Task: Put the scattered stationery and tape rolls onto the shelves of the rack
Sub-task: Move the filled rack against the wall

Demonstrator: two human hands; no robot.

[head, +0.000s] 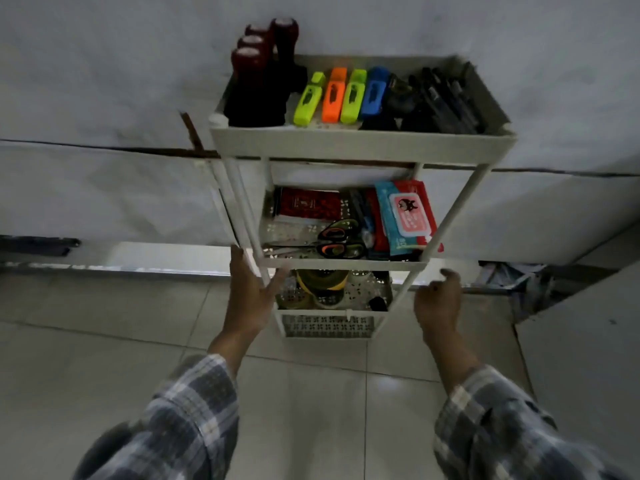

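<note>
White 3-tier plastic rack point(360, 142) stands on a pale tiled floor point(311, 410) against a wall, all 3 shelves loaded. Top shelf: 4 chunky highlighters (2 yellow-green, 1 orange, 1 blue) point(341, 97) laid side by side, a bundle of black pens point(446, 102) to their right, and dark red-capped black cylinders point(256, 64) upright at the left end. Middle shelf: black-and-orange-handled scissors point(332, 242) lying flat, blue-and-red wipes pack point(408, 216) at the right. Bottom shelf: yellow and clear tape rolls point(320, 285) stacked flat, likely so they don't roll.

Left hand point(251, 296): fingers straight, against or just beside the left front post, holding nothing. Right hand point(438, 303): fingers loosely curled near the right front post, nothing in it; contact with the post can't be told. The hands flank the rack, probably to steady or square it. Sorting looks about done.
</note>
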